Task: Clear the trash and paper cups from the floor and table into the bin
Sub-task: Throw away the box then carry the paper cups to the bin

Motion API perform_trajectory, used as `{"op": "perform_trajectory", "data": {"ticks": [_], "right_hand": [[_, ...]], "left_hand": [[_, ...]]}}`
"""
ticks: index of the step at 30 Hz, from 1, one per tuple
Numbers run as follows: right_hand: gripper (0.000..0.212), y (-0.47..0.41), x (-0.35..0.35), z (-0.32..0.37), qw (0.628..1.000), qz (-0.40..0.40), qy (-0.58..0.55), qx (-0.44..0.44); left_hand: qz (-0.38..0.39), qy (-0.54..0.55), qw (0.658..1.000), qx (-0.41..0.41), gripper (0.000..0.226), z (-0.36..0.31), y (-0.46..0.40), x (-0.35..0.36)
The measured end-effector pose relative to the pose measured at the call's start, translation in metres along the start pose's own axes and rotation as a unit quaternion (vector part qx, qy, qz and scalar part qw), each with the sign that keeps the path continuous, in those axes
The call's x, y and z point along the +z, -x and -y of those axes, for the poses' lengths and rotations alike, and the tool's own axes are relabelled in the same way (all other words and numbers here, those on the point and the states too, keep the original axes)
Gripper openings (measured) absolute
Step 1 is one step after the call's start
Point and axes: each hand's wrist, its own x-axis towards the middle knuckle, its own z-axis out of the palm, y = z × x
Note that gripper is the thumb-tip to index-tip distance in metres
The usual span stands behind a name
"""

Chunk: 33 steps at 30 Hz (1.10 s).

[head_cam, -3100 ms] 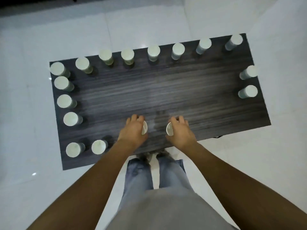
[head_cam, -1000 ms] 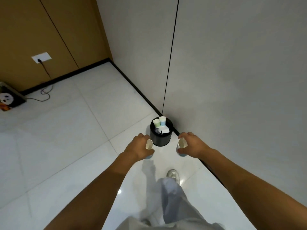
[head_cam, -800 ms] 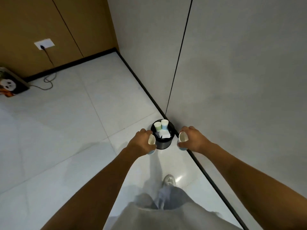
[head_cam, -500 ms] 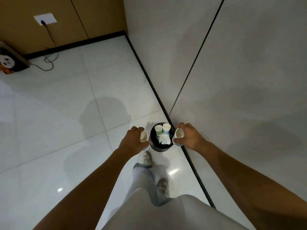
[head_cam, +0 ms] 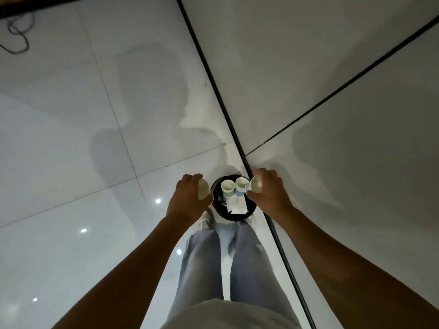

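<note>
A small round black bin (head_cam: 234, 216) stands on the white tiled floor against the wall, right in front of my feet. Inside it sit a green paper cup (head_cam: 226, 187), a blue paper cup (head_cam: 240, 186) and crumpled white paper (head_cam: 236, 204). My left hand (head_cam: 188, 199) holds a white paper cup (head_cam: 203, 189) just left of the bin's rim. My right hand (head_cam: 269, 192) holds another paper cup (head_cam: 255, 184), tilted with its mouth toward me, over the bin's right rim.
A grey wall (head_cam: 332, 79) with a black baseboard (head_cam: 213, 74) runs along the right. A loose cable (head_cam: 16, 34) lies on the floor at the far upper left. White tiles (head_cam: 71, 162) stretch out to the left.
I have carried two cups from the table to the bin. In the last second I stepped up to it, and both hands now hover at its rim.
</note>
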Motion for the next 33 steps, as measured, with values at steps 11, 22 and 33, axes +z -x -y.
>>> {"op": "perform_trajectory", "data": {"ticks": [11,22,33], "right_hand": [[0.055,-0.15,0.107,-0.089,0.999,0.038,-0.013,0.02],[0.059,-0.227,0.185,-0.153,0.995,0.097,0.032,0.006],[0.105,-0.23,0.211,-0.188,0.964,0.249,0.089,0.02]], "left_hand": [[-0.026,0.055,0.997,-0.042,0.063,0.062,-0.12,0.122],[-0.046,0.094,0.994,-0.037,0.063,0.091,-0.185,0.198],[-0.025,0.069,0.997,-0.017,0.065,0.085,-0.215,0.226]]}}
